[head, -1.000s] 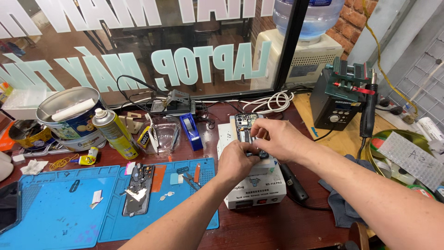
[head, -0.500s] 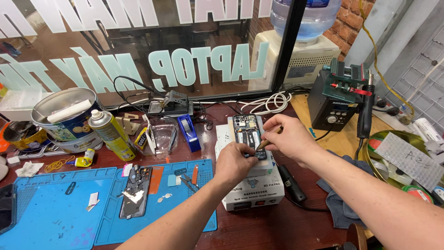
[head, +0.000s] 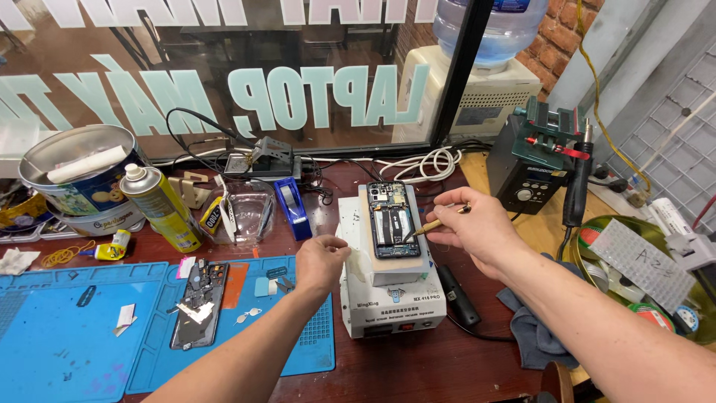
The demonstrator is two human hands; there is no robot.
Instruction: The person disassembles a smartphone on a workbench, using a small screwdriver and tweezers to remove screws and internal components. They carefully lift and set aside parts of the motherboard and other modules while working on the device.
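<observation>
Opened phone [head: 391, 220] lying on white heating machine [head: 388, 302] on the table [head: 447, 366], right hand [head: 473, 227] fingers pinched on brass tweezers [head: 436, 222] touching it, left hand [head: 321, 261] beside the machine, fingers curled under, grip hidden

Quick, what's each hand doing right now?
Left hand: loosely closed, resting on the white heating machine.
Right hand: closed, holding a thin brass-coloured tool against the opened phone.
</observation>
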